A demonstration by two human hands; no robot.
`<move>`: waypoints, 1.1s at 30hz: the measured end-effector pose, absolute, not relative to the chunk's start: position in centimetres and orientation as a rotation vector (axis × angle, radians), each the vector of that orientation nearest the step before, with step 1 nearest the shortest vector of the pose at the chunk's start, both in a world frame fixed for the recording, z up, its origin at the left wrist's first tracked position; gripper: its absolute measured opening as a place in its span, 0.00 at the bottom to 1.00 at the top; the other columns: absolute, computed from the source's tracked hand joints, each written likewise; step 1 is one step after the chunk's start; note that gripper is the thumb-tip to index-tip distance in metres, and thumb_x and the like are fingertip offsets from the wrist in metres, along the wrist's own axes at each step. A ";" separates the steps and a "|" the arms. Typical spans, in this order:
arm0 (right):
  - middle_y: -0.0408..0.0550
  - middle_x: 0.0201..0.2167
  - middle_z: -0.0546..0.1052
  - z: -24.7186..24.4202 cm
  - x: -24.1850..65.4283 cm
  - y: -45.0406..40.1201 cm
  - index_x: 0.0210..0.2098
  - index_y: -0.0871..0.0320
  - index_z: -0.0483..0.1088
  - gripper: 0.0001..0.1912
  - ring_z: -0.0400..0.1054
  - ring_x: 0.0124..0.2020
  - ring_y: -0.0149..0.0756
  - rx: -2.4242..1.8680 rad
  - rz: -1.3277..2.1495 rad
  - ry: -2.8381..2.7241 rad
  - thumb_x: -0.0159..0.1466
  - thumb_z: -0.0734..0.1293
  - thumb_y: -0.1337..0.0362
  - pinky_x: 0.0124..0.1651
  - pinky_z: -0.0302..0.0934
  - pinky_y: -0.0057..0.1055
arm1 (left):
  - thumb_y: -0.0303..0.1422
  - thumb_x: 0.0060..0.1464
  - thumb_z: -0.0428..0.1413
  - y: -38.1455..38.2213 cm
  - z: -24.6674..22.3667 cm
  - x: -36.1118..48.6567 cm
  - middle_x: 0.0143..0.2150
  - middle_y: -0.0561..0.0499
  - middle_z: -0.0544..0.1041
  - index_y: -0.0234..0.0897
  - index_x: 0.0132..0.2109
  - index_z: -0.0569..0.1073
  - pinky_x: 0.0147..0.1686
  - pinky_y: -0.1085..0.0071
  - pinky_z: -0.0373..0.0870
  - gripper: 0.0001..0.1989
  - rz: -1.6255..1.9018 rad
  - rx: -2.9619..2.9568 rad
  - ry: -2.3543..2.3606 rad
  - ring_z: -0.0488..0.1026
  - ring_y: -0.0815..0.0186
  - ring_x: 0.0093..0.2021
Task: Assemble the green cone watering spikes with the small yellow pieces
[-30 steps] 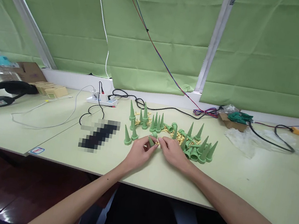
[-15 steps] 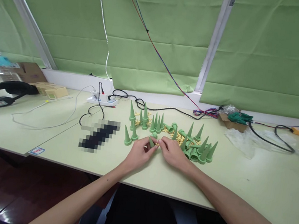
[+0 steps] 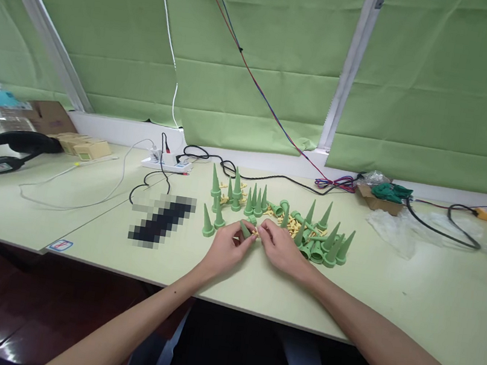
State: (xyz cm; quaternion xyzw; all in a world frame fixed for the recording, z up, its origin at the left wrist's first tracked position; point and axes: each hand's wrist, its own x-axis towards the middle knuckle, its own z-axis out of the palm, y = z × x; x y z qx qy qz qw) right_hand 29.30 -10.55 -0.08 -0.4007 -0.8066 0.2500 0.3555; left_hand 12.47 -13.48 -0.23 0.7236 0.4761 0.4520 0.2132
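Observation:
Between the thumb and fingers of my left hand (image 3: pixel 230 246) is a green cone (image 3: pixel 244 229), tilted with its tip up and to the left. My right hand (image 3: pixel 278 246) pinches a small yellow piece (image 3: pixel 256 232) at the cone's right end. The fingertips of both hands nearly meet. Just behind them lies a green ring-shaped part (image 3: pixel 252 220). To the right is a pile of green cones (image 3: pixel 330 253) and small yellow pieces (image 3: pixel 294 227), some cones upright and some lying down. More green cones (image 3: pixel 208 224) stand upright to the left, several in stacks.
A blurred black object (image 3: pixel 162 222) lies left of the hands. Behind it is a power strip (image 3: pixel 166 164) with cables. A black headset (image 3: pixel 10 154) and small boxes (image 3: pixel 88 149) are at the far left; a cardboard box (image 3: pixel 378 201) and plastic bags (image 3: pixel 394 229) at the right.
The green cone in my left hand has tilted slightly further to the left. Both hands have otherwise barely moved.

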 end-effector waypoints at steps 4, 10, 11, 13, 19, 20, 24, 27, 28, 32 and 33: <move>0.39 0.24 0.65 -0.1 29.4 -10.5 0.29 0.55 0.57 0.14 0.58 0.26 0.31 -1.042 0.626 -2.101 0.71 0.54 0.60 0.31 0.48 0.27 | 0.37 0.58 0.54 -13.5 -0.5 12.4 0.35 0.51 0.77 0.36 0.39 0.73 0.26 0.73 0.65 0.09 1.238 2.041 1.311 0.66 0.72 0.25; 0.40 0.21 0.63 0.1 29.4 -10.5 0.25 0.56 0.56 0.17 0.54 0.24 0.30 -1.093 0.547 -2.134 0.71 0.54 0.62 0.30 0.45 0.29 | 0.34 0.59 0.54 -13.6 -0.7 12.3 0.28 0.53 0.74 0.36 0.38 0.73 0.25 0.74 0.62 0.07 1.218 2.156 1.315 0.63 0.73 0.23; 0.40 0.21 0.63 0.2 29.4 -10.5 0.24 0.56 0.56 0.18 0.54 0.23 0.30 -1.104 0.539 -2.140 0.71 0.54 0.62 0.30 0.45 0.29 | 0.34 0.59 0.54 -13.6 -0.7 12.3 0.28 0.53 0.74 0.36 0.37 0.72 0.25 0.74 0.62 0.06 1.220 2.174 1.308 0.63 0.73 0.23; 0.40 0.20 0.62 0.3 29.3 -10.6 0.23 0.57 0.55 0.19 0.53 0.23 0.29 -1.118 0.530 -2.148 0.71 0.54 0.62 0.30 0.45 0.29 | 0.33 0.59 0.54 -13.6 -0.8 12.3 0.29 0.53 0.73 0.36 0.37 0.72 0.25 0.74 0.61 0.06 1.220 2.207 1.292 0.63 0.73 0.23; 0.40 0.18 0.61 0.5 29.2 -10.7 0.21 0.57 0.53 0.22 0.52 0.22 0.29 -1.127 0.548 -2.145 0.72 0.52 0.61 0.30 0.44 0.29 | 0.31 0.60 0.52 -13.9 -0.8 12.4 0.25 0.55 0.69 0.37 0.41 0.72 0.26 0.73 0.61 0.05 1.213 2.297 1.256 0.62 0.72 0.24; 0.40 0.18 0.61 0.5 29.2 -10.7 0.20 0.57 0.53 0.22 0.52 0.22 0.30 -1.132 0.553 -2.143 0.72 0.52 0.61 0.30 0.44 0.29 | 0.31 0.60 0.52 -14.0 -0.7 12.4 0.26 0.55 0.68 0.37 0.42 0.72 0.26 0.73 0.61 0.05 1.212 2.313 1.249 0.62 0.72 0.24; 0.40 0.18 0.61 0.4 29.2 -10.6 0.20 0.56 0.52 0.23 0.52 0.22 0.30 -1.140 0.556 -2.132 0.72 0.51 0.60 0.30 0.45 0.30 | 0.29 0.61 0.51 -14.1 -0.7 12.5 0.28 0.54 0.69 0.37 0.41 0.71 0.28 0.73 0.61 0.05 1.222 2.365 1.229 0.63 0.72 0.26; 0.40 0.18 0.61 0.2 29.1 -10.5 0.20 0.56 0.52 0.23 0.52 0.22 0.30 -1.146 0.553 -2.123 0.72 0.51 0.60 0.30 0.45 0.30 | 0.29 0.61 0.50 -14.1 -0.6 12.6 0.30 0.54 0.70 0.37 0.41 0.70 0.28 0.73 0.61 0.05 1.229 2.401 1.224 0.63 0.72 0.27; 0.40 0.18 0.61 0.1 29.1 -10.5 0.20 0.56 0.52 0.23 0.52 0.22 0.30 -1.148 0.555 -2.118 0.71 0.52 0.59 0.30 0.45 0.30 | 0.29 0.61 0.50 -14.1 -0.6 12.6 0.30 0.54 0.70 0.37 0.41 0.70 0.28 0.73 0.61 0.05 1.230 2.409 1.223 0.63 0.72 0.27; 0.40 0.18 0.59 -0.2 29.0 -10.3 0.20 0.56 0.51 0.24 0.52 0.22 0.31 -1.144 0.573 -2.070 0.72 0.51 0.57 0.30 0.45 0.30 | 0.29 0.62 0.50 -14.1 -0.7 12.7 0.31 0.53 0.72 0.38 0.42 0.70 0.28 0.73 0.63 0.05 1.258 2.398 1.227 0.64 0.72 0.26; 0.40 0.17 0.59 -0.3 29.0 -10.3 0.20 0.56 0.50 0.24 0.52 0.22 0.31 -1.143 0.580 -2.046 0.72 0.51 0.56 0.30 0.45 0.30 | 0.30 0.62 0.50 -14.1 -0.8 12.7 0.33 0.52 0.73 0.37 0.42 0.70 0.27 0.73 0.64 0.05 1.277 2.385 1.226 0.65 0.72 0.26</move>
